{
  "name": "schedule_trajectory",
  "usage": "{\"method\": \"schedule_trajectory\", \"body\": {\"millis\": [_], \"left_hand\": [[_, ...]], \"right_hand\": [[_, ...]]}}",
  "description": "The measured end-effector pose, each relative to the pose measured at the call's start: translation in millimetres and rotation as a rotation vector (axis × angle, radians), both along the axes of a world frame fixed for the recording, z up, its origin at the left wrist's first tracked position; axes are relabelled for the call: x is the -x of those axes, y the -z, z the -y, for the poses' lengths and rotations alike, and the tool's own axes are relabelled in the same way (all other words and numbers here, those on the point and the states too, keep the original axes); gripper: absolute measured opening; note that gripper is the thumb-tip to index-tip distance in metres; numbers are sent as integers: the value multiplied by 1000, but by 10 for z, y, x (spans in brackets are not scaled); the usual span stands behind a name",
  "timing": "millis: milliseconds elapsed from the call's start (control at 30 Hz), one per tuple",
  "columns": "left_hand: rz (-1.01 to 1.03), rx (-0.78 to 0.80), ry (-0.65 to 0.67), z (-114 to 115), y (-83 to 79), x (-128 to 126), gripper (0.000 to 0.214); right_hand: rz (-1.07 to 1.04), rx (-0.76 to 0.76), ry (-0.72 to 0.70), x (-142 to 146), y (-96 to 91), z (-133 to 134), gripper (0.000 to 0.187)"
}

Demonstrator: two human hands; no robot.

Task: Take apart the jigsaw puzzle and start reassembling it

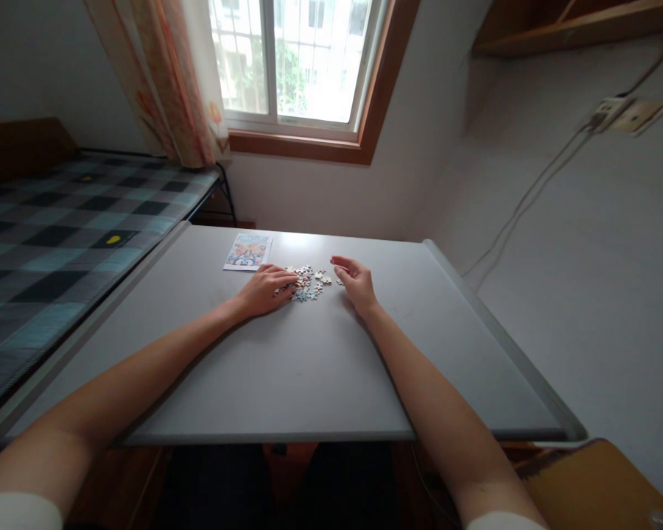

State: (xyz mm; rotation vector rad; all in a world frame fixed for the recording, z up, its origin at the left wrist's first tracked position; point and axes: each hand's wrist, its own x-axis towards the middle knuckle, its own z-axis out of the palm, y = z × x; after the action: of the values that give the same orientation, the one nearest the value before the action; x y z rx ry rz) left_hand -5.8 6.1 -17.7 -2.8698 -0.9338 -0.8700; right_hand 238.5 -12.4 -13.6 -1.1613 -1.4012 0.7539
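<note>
Heap of small multicoloured cardboard jigsaw pieces [309,291]: mid-frame on the smooth grey-white tabletop [309,375], between left hand [266,287] and right hand [358,283], no clear long axis
Left hand: nearer, touching the heap's left side, fingers loosely bent; any grip I cannot tell
Right hand: just right of the heap, half-curled by a stray piece [339,282]; cannot tell if holding one
White-bordered colourful paper print [248,252]: left of centre, above the left hand
Writing: none readable
</note>
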Motion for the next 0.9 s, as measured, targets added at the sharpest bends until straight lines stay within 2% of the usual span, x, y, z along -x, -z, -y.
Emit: {"method": "schedule_trajectory", "body": {"millis": [100,167,333,433,567,700,800,900], "left_hand": [[-4,-7,-36,11,-14,-1,31],[-2,-6,-81,14,-22,1,31],[41,9,-196,-8,-19,16,29],[46,19,-236,-28,-9,27,27],[60,24,-254,-37,-9,29,25],[79,34,-272,-37,-11,22,25],[79,37,-253,-35,0,19,26],[29,35,-171,-12,0,11,28]], "right_hand": [[-299,44,3,-3,-36,-2,33],[-423,79,14,-9,-52,2,34],[-465,170,52,-19,-20,-7,31],[-285,176,63,-17,7,-5,27],[222,50,124,4,4,50,22],[619,38,210,10,-24,121,21],[768,11,323,-11,-43,136,24],[815,-15,262,-13,-39,131,30]]}}
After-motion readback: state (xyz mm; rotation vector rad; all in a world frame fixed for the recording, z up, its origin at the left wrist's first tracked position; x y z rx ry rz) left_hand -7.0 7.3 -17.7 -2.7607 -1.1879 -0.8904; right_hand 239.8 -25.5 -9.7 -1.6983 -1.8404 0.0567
